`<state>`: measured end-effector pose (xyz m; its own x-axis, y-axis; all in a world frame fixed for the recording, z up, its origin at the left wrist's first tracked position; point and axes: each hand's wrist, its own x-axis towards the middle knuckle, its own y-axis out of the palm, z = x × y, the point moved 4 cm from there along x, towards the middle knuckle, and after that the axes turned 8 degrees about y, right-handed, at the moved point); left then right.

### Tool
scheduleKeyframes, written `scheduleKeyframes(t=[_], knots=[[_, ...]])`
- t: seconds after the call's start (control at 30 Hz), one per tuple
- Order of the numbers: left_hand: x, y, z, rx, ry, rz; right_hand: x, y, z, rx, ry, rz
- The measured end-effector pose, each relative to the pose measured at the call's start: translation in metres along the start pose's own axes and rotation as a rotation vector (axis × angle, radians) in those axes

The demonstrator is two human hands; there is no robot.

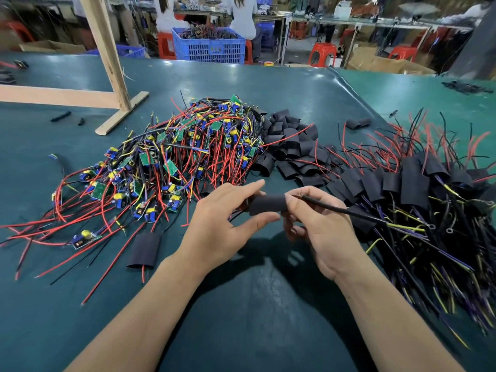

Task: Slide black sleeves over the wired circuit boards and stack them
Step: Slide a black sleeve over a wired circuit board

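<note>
Above the green table, my left hand [228,221] pinches a black sleeve [267,205] between thumb and fingers. My right hand [316,224] grips the sleeve's right end and the black wire bundle [349,210] that sticks out of it toward the right. The board inside the sleeve is hidden. A heap of bare wired circuit boards [174,157] with red and black leads lies to the left. Empty black sleeves [290,149] are piled behind my hands. Sleeved boards [418,183] lie stacked on the right.
One sleeved board [145,249] lies alone near my left forearm. A wooden frame [112,76] stands at the back left. A blue crate [212,45], red stools and seated people are beyond the table's far edge.
</note>
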<state>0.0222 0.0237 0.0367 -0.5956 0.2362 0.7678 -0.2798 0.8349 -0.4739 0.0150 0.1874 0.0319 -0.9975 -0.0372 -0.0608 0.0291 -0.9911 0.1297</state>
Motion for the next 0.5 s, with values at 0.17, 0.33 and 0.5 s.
scheduleKeyframes(t=[0.17, 0.33, 0.5], knots=[[0.0002, -0.0059, 0.0004, 0.024, -0.027, -0.067, -0.0004, -0.0055, 0.0036, 0.025, 0.009, 0.022], [-0.0013, -0.0094, 0.0040, -0.031, -0.092, -0.140, 0.0019, -0.0079, 0.0033, 0.133, 0.049, 0.090], [-0.0019, -0.0068, 0.0011, 0.023, 0.000, -0.106, 0.0009, -0.0010, -0.0024, 0.017, 0.143, 0.189]])
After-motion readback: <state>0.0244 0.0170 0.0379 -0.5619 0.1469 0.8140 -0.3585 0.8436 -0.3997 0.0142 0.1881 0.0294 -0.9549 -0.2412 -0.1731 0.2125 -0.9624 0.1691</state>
